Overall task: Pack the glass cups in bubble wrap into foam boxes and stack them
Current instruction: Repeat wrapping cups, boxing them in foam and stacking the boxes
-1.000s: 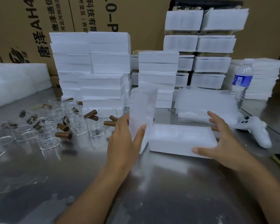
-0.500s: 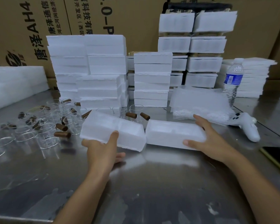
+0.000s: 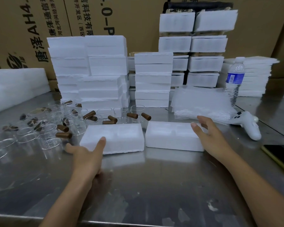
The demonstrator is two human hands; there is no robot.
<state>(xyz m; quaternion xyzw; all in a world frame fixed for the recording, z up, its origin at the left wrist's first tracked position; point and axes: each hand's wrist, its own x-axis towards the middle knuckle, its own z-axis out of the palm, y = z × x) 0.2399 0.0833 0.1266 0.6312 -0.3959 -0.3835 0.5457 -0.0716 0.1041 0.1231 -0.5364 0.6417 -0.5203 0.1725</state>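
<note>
Foam left box [image 3: 115, 136]: left hand [image 3: 85, 156], spread wide, touches its 7 o'clock edge; right box [image 3: 170, 136]: right hand [image 3: 210, 136], relaxed open, over its 3 o'clock end.

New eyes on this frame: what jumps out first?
White foam stacks wall off the back of the steel table. At front centre two foam boxes lie side by side: the left hand has its thumb on the left box, and the right hand is over the end of the right box. Clear cups crowd the table's left.
</note>
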